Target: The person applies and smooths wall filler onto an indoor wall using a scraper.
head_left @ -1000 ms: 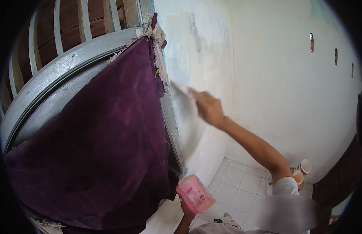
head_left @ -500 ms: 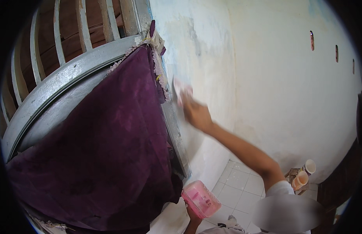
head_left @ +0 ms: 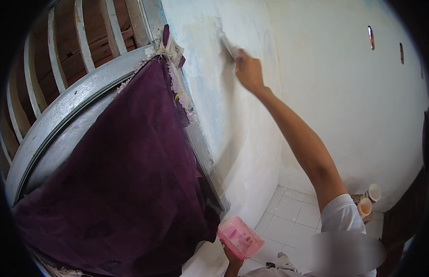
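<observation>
High on the patchy white and pale blue wall [head_left: 212, 99], my right hand [head_left: 249, 73] grips a flat putty scraper [head_left: 229, 47], seen nearly edge-on with its blade at the wall. My right arm is stretched up and casts a shadow below the tool. Low down, my left hand [head_left: 229, 254] holds a pink rectangular plastic tub [head_left: 240, 236] from beneath its near left side. Pale smears coat the tub's inside and rim, with a few darker marks on its bottom.
Dark purple cloth [head_left: 126, 184] hangs over a grey curved wooden frame [head_left: 80, 90] with upright slats at left. Two cups, one white [head_left: 374, 192] and one orange [head_left: 364, 208], stand on a small stool at lower right. White tiles [head_left: 288, 207] cover the floor.
My right hand has moved the scraper up the wall, away from beside the cloth's edge. The tub in my left hand has stayed almost in place.
</observation>
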The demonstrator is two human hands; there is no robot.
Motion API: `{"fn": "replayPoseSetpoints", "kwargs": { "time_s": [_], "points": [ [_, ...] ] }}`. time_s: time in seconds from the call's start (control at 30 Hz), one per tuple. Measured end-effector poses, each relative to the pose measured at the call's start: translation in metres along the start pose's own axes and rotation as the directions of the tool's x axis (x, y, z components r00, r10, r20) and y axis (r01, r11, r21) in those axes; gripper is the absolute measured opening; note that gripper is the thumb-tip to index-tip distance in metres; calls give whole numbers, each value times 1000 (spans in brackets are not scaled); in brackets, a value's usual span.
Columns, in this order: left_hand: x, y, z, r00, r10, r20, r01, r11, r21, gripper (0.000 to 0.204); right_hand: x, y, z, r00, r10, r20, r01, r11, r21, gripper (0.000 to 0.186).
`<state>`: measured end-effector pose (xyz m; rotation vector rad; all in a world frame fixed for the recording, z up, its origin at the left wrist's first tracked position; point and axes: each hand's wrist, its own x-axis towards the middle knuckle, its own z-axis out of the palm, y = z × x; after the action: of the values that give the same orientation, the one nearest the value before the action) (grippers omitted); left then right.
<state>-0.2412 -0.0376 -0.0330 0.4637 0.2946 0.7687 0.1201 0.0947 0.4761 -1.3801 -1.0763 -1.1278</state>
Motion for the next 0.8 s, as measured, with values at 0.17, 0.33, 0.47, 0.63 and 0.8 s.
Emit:
{"fn": "replayPoseSetpoints", "kwargs": {
  "time_s": [0.17,0.33,0.47,0.63,0.8],
  "points": [
    [13,-8,6,999,-13,-43,12,999,-32,70,-164,-33,4,933,-203,297,201,979,39,71],
    [13,-9,43,995,-30,-98,34,999,38,74,-237,-18,-63,963,-86,254,1,948,317,27],
    [26,-15,35,987,0,-160,-9,999,-53,76,-103,9,-50,993,112,-36,-101,968,228,21],
    [56,-34,31,997,61,-54,-61,998,-5,81,86,2,-24,932,-228,-282,287,939,191,28],
    [59,-43,40,999,-7,-47,2,996,-91,81,73,-46,8,926,-363,105,370,927,-55,51]
  ]
}}
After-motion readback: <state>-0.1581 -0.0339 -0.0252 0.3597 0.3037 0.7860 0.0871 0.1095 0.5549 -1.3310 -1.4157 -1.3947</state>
